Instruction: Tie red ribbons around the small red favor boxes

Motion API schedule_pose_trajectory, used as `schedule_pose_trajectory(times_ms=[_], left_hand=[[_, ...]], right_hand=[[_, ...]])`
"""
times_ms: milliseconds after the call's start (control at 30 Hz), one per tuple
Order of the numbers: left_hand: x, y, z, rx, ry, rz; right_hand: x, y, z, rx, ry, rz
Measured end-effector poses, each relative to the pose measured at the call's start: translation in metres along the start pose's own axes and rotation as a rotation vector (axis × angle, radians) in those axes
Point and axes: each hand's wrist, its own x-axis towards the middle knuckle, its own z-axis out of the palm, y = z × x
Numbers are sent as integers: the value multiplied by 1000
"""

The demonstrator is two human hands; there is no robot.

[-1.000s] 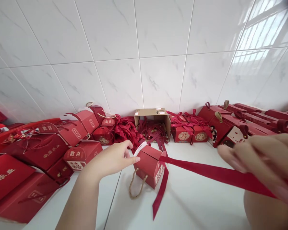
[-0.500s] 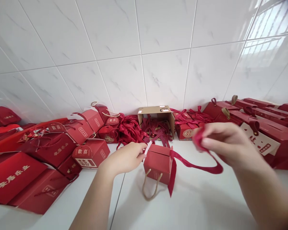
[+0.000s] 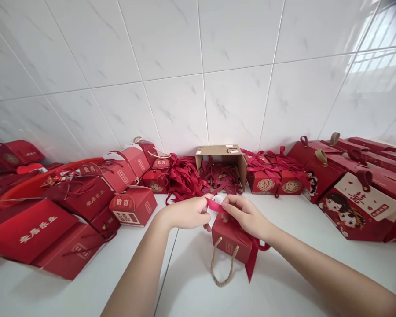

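2 hands at red box

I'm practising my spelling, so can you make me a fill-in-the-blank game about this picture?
The right hand holds a long, shiny red ____.
The small red box near the hands has a loop-shaped rope ____.
Behind the brown carton rises a white tiled ____.

Missing words: ribbon; handle; wall.

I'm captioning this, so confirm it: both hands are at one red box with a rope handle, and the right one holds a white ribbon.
Only the colour is wrong: the head view shows the right hand holding a red ribbon.
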Motion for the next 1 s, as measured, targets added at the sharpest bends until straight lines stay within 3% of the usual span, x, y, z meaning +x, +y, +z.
schedule_pose_trajectory(times_ms=[200, 400, 733, 1000], left_hand=[[2, -6, 0, -94, -47, -12], [0, -5, -1, -77, -47, -43], [-1, -9, -5, -26, -33, -114], [-3, -4, -4, -28, 13, -82]], right_hand=[[3, 2, -3, -12, 188, 40], [4, -2, -5, 38, 138, 91], [6, 3, -7, -146, 100, 43], [6, 3, -7, -168, 103, 38]])
